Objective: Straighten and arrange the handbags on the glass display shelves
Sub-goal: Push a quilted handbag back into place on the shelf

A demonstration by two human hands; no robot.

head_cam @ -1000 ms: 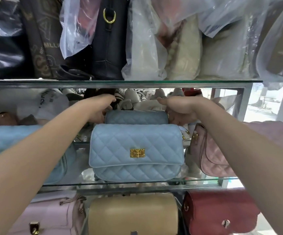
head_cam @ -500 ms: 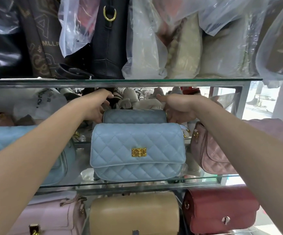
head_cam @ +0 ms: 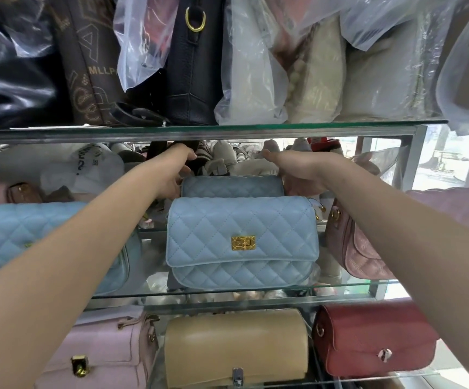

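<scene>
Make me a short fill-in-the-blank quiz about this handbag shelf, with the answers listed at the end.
1. The clasp on the front blue quilted bag is ____ coloured.
2. Both hands, left hand and right hand, grip the ends of the blue bag standing ____ the front one.
3. On the shelf below, the tan bag sits between a pink bag and a ____ bag.

Answers: gold; behind; red

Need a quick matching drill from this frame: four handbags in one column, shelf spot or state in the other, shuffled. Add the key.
Things:
1. red bag
2. tan bag
3. front blue quilted bag
4. rear blue quilted bag

Places or states:
A. middle shelf, gold clasp facing out
B. lower shelf, right
C. held at its ends by left hand and right hand
D. lower shelf, centre, silver clasp

Pairs: 1-B, 2-D, 3-A, 4-C
</scene>
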